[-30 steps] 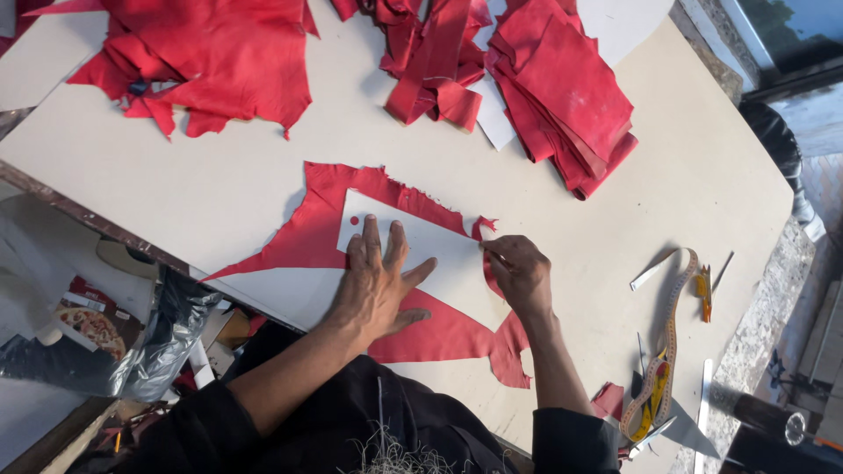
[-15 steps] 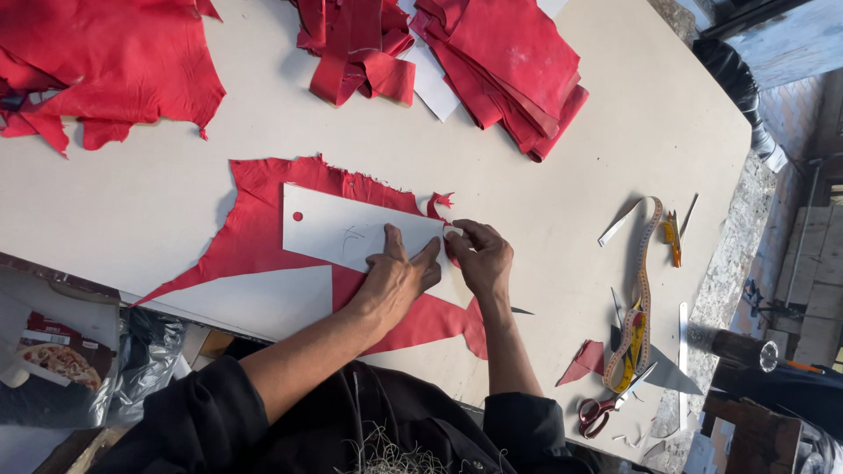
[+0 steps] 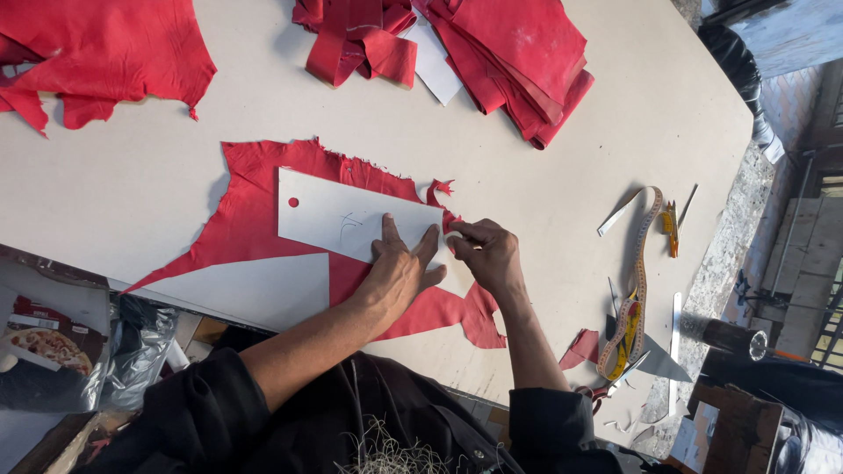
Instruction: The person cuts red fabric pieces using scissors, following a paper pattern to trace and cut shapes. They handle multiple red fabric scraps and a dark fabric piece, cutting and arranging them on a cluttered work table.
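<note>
A ragged piece of red leather (image 3: 255,219) lies flat on the pale table (image 3: 544,202). A long white card template (image 3: 338,215) with a small round hole rests on top of it. My left hand (image 3: 399,274) presses flat on the template's right part, fingers spread. My right hand (image 3: 487,254) sits just beside it at the template's right end, fingertips pinched together at the edge. Whatever is between those fingertips is hidden.
Piles of red leather lie at the far side: (image 3: 518,53), (image 3: 97,53), and folded strips (image 3: 360,44). A measuring tape (image 3: 634,298), a yellow-handled tool (image 3: 670,224), scissors (image 3: 597,395) and scraps lie at the right, near the table's edge.
My left hand has slid along the template toward its right end, closer to my right hand. The view has shifted, so everything sits further left in frame.
</note>
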`<state>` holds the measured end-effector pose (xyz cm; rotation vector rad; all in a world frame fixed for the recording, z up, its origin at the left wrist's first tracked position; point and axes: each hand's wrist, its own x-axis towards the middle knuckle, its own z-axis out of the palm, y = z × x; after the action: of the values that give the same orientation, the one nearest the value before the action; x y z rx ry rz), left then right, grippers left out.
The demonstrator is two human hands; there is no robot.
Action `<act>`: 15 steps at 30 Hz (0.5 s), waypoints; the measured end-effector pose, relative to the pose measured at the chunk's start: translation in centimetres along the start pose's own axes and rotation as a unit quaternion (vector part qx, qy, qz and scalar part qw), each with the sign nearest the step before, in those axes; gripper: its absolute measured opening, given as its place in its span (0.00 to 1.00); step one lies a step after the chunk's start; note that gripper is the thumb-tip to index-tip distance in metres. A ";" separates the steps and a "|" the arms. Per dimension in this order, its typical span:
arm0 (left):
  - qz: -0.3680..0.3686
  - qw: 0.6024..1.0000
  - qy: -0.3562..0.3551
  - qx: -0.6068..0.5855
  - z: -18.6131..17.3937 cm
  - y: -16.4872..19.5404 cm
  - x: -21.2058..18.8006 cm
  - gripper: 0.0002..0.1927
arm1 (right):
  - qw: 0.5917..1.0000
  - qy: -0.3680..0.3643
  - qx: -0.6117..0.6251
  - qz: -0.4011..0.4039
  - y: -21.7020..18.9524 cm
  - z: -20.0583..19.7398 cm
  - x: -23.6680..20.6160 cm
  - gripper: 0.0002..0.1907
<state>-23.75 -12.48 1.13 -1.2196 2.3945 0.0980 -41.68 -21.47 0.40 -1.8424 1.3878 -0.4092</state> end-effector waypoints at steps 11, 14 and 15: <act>-0.011 1.000 0.010 -0.012 0.2 0.2 0.6 0.45 | 0.998 0.070 -0.005 0.000 -0.2 0.9 1.6 0.13; -0.002 1.000 0.004 -0.002 0.3 0.4 0.6 0.44 | 0.998 0.034 -0.040 -0.023 -0.1 0.2 0.2 0.11; -0.005 1.000 0.007 0.004 0.3 0.4 0.6 0.44 | 0.998 0.021 -0.054 -0.017 0.0 -0.1 -0.3 0.11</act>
<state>-24.31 -12.61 0.58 -1.2328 2.3969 0.0759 -41.87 -21.22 0.56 -1.9561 1.4335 -0.3989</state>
